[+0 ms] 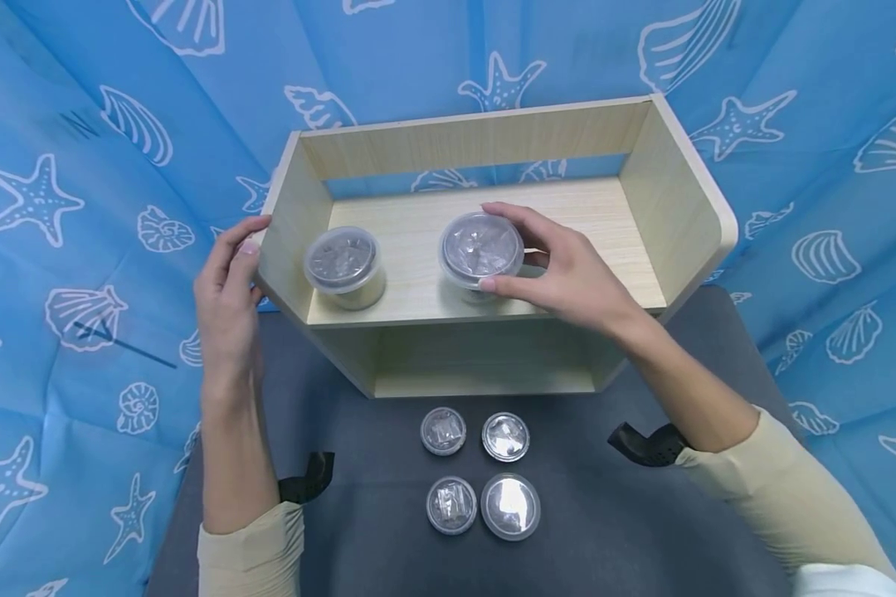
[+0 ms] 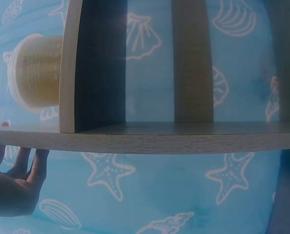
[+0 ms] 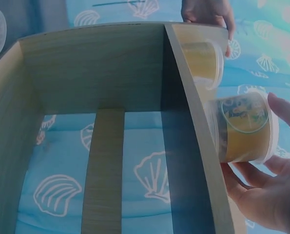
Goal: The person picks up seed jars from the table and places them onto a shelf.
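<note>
Seen from above, a pale wooden shelf (image 1: 418, 217) fills the upper centre of the frame, standing on a dark desk (image 1: 605, 531) before a blue shell-print curtain (image 1: 82, 240). At the centre of its top board, the right hand (image 1: 567, 269) holds a lidded tub (image 1: 481, 243). That grip pinches the tub around its rim, thumb on the near side and fingers on the far side. In the right wrist view the tub's base is at the board; whether the board bears its full weight, I cannot tell.

Left of it on the same board, well apart, a second tub (image 1: 345, 269) stands upright. At centre left, the left hand (image 1: 231, 269) grips the front edge of the shelf's side panel. Four smaller tubs sit in two rows on the desk at lower centre: a back-left tub (image 1: 443, 431), a back-right tub (image 1: 506, 437), a front-left tub (image 1: 451, 505) and a front-right tub (image 1: 510, 507).

To handle the held tub well, it seems best to keep it level, let the whole base meet the board before the fingers loosen, and spread them evenly so the rim doesn't catch. Steady, light pressure from the left hand should stop the shelf shifting.
</note>
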Demonstrator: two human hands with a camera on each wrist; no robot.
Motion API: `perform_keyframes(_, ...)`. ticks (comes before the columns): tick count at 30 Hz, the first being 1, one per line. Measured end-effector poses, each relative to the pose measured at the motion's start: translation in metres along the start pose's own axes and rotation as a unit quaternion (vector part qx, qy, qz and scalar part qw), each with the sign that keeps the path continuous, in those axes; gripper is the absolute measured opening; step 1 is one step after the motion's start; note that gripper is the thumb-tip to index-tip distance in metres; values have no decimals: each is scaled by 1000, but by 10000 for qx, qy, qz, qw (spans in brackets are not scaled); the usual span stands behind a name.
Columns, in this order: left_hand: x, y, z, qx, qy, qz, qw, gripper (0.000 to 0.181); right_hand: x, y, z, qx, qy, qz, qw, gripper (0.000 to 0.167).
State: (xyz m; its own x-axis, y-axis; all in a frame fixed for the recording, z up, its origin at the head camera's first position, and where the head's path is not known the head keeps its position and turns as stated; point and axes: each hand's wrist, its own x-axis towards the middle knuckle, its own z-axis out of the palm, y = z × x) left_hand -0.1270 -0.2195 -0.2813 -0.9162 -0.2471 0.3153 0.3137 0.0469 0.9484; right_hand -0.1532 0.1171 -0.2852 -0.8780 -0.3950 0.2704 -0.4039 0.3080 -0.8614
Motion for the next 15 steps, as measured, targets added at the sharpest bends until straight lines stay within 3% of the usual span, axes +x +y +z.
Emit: perform_keyframes(15, -1, -2, 0, 86, 1, 82, 9999, 31, 11, 9, 10, 456, 236, 452, 9977, 74)
